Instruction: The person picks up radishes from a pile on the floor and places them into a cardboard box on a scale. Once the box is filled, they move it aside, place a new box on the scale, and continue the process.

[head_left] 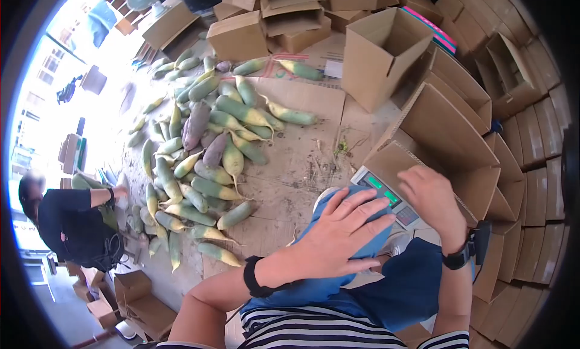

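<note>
Left hand: the person's left hand [344,233] lies flat on the blue-clad knee [373,235].
Right hand: the right hand [428,197], loosely bent, is at the scale [408,218] and open box [444,128]; contact unclear.
Floor: green radishes [234,158] lie heaped with a few purple ones [196,126].
Far side: a co-worker [75,219] in dark clothes leans beside the heap.

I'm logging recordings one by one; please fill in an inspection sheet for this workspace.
Surface: cardboard sheet under part of the pile, dirt-marked.
Job's things: green radishes, a few purplish; scale, display lit green; open box beside it.
Clutter: soil crumbs, leafy scrap.
Hands: left open on knee; right near scale, fingers loosely bent, nothing seen held.
Cables: none clearly made out.
Surroundings: co-worker by the pile; stacked boxes.
</note>
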Tool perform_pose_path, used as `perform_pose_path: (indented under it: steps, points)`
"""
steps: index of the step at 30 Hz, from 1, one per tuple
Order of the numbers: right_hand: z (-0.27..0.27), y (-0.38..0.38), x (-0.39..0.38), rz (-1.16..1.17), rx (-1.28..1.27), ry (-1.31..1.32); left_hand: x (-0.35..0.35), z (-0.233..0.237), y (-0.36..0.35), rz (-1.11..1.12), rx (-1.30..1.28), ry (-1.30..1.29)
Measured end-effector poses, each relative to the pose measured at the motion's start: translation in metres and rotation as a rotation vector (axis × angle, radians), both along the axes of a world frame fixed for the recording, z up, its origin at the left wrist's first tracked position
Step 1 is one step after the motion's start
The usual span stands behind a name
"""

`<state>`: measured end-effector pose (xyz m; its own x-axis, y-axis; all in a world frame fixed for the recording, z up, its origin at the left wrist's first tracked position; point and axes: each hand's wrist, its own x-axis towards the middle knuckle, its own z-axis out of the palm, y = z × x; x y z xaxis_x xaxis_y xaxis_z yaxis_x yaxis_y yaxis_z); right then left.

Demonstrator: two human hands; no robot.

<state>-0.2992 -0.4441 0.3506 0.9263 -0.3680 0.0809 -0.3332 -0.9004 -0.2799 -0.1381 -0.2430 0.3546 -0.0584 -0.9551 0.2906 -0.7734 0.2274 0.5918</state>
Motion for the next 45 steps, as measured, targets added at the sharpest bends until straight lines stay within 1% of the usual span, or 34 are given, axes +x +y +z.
perform_pose_path:
  steps: [1, 2, 3, 4, 5, 7, 8, 10, 11, 12, 14, 15, 16, 17, 19, 21, 22, 23, 25, 26, 27, 29, 30, 32, 33, 34, 36, 37, 39, 40, 41, 42, 44, 45]
  points:
    - [-0.011, 0.002, -0.002, 0.007, -0.015, 0.11, 0.005, -0.004, 0.003, -0.021, 0.01, 0.153]
    - [-0.019, 0.003, -0.005, 0.016, -0.012, 0.119, 0.012, -0.009, 0.006, -0.044, 0.018, 0.307]
    - [-0.026, 0.004, -0.008, 0.026, -0.104, 0.144, 0.024, -0.02, 0.014, -0.032, 0.071, 0.47]
    - [-0.029, 0.003, -0.008, 0.036, -0.194, 0.169, 0.038, -0.03, 0.024, 0.038, 0.172, 0.588]
    - [-0.031, 0.001, -0.006, 0.041, -0.19, 0.176, 0.054, -0.044, 0.037, 0.106, 0.275, 0.705]
    - [-0.034, -0.005, 0.001, 0.116, -0.007, 0.196, 0.087, -0.125, 0.067, 0.403, 0.653, 0.834]
    - [-0.034, -0.002, 0.005, 0.123, -0.002, 0.205, 0.104, -0.159, 0.085, 0.496, 0.666, 0.64]
    - [-0.034, 0.01, 0.015, 0.051, 0.061, 0.076, 0.13, -0.23, 0.129, 0.742, 0.95, 0.178]
    - [-0.035, 0.011, 0.017, 0.057, 0.069, 0.087, 0.138, -0.259, 0.148, 0.815, 1.067, -0.146]
    - [-0.036, 0.012, 0.019, 0.026, 0.065, 0.118, 0.144, -0.283, 0.165, 0.814, 1.076, -0.136]
    - [-0.04, 0.01, 0.02, 0.003, 0.062, 0.164, 0.15, -0.317, 0.194, 0.889, 0.914, -0.409]
    - [-0.043, 0.006, 0.019, 0.046, 0.104, 0.192, 0.153, -0.326, 0.199, 0.892, 0.921, -0.396]
    - [-0.045, 0.002, 0.017, 0.083, 0.147, 0.223, 0.154, -0.334, 0.203, 0.909, 0.99, -0.392]
    - [-0.048, -0.001, 0.015, 0.081, 0.146, 0.237, 0.156, -0.343, 0.205, 0.919, 1.057, -0.389]
    - [-0.051, -0.006, 0.01, 0.149, 0.164, 0.35, 0.159, -0.356, 0.205, 0.919, 1.108, -0.435]
    - [-0.048, -0.003, 0.011, 0.099, 0.198, 0.343, 0.16, -0.365, 0.2, 0.928, 1.117, -0.435]
    - [-0.047, 0.0, 0.013, 0.059, 0.236, 0.324, 0.158, -0.366, 0.201, 0.907, 1.065, -0.456]
    - [-0.045, 0.003, 0.014, 0.057, 0.233, 0.317, 0.156, -0.359, 0.201, 0.89, 1.014, -0.479]
    - [-0.043, 0.006, 0.017, -0.042, 0.212, 0.282, 0.146, -0.339, 0.205, 0.825, 0.901, -0.398]
    - [-0.042, 0.006, 0.016, -0.042, 0.211, 0.278, 0.141, -0.33, 0.208, 0.785, 0.861, -0.349]
    - [-0.042, 0.005, 0.016, -0.03, 0.199, 0.262, 0.136, -0.315, 0.204, 0.788, 0.857, -0.355]
    - [-0.039, 0.005, 0.02, -0.015, 0.187, 0.235, 0.124, -0.282, 0.191, 0.855, 0.662, -0.072]
    - [-0.034, 0.004, 0.023, 0.027, 0.229, 0.225, 0.118, -0.267, 0.181, 0.859, 0.656, -0.08]
    - [-0.029, 0.005, 0.031, 0.068, 0.264, 0.205, 0.112, -0.231, 0.157, 0.937, 0.459, 0.403]
    - [-0.028, 0.006, 0.036, 0.11, 0.3, 0.122, 0.112, -0.206, 0.142, 0.926, 0.442, 0.397]
    - [-0.025, 0.007, 0.038, 0.138, 0.326, 0.045, 0.109, -0.176, 0.123, 0.884, 0.338, 0.408]
    - [-0.022, 0.012, 0.044, 0.105, 0.306, -0.04, 0.1, -0.115, 0.082, 0.769, 0.152, 0.404]
    - [-0.017, 0.014, 0.048, 0.09, 0.382, -0.114, 0.099, -0.084, 0.063, 0.708, 0.069, 0.384]
    - [-0.014, 0.013, 0.05, 0.084, 0.293, -0.231, 0.086, -0.025, 0.033, 0.604, -0.064, 0.559]
    - [-0.006, 0.014, 0.051, 0.087, 0.306, -0.328, 0.075, 0.002, 0.02, 0.56, -0.154, 0.646]
    - [0.002, 0.014, 0.05, 0.101, 0.319, -0.429, 0.062, 0.023, 0.007, 0.524, -0.239, 0.731]
    - [0.009, 0.014, 0.049, 0.066, 0.292, -0.443, 0.049, 0.035, -0.005, 0.477, -0.242, 0.732]
    - [0.02, 0.013, 0.046, 0.156, 0.303, -0.631, 0.03, 0.051, -0.024, 0.335, -0.381, 0.943]
    - [0.019, 0.011, 0.042, 0.128, 0.343, -0.696, 0.027, 0.055, -0.034, 0.281, -0.34, 0.772]
